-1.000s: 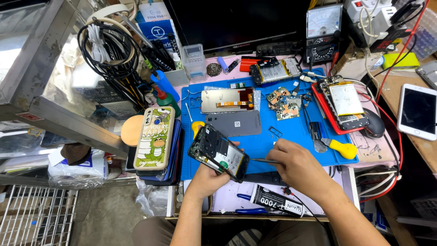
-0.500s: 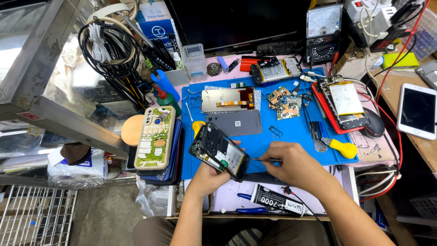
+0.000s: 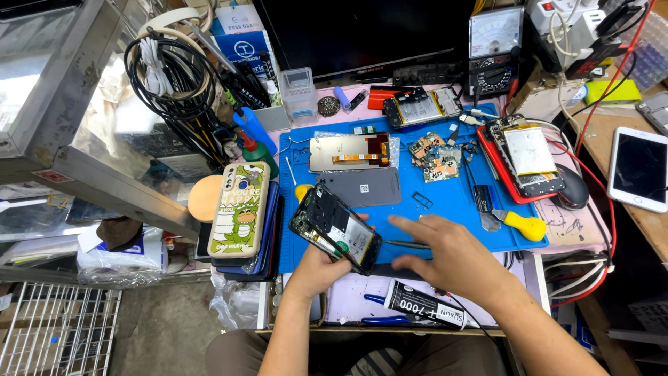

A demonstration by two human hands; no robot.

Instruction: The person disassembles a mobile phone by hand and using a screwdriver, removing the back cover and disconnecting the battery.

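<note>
My left hand (image 3: pixel 316 268) grips an opened black phone (image 3: pixel 335 228) by its lower edge and tilts it above the blue work mat (image 3: pixel 452 198). The phone's back is off, showing a green part and dark inner parts. Just to its right, my right hand (image 3: pixel 449 261) hovers over the mat's front edge with the index finger stretched toward the phone. Thin dark tweezers (image 3: pixel 407 244) run between its thumb and fingers, tip close to the phone's corner.
On the mat lie a grey back cover (image 3: pixel 362 186), a screen panel (image 3: pixel 348 151), circuit boards (image 3: pixel 435 157), a red-framed opened phone (image 3: pixel 527 159) and a yellow-handled tool (image 3: pixel 522 224). Cased phones (image 3: pixel 240 209) are stacked at left, a glue tube (image 3: pixel 424 306) in front, a white phone (image 3: pixel 639 169) at right.
My right hand's index finger has straightened out toward the phone. The left hand and the opened phone stay almost where they were.
</note>
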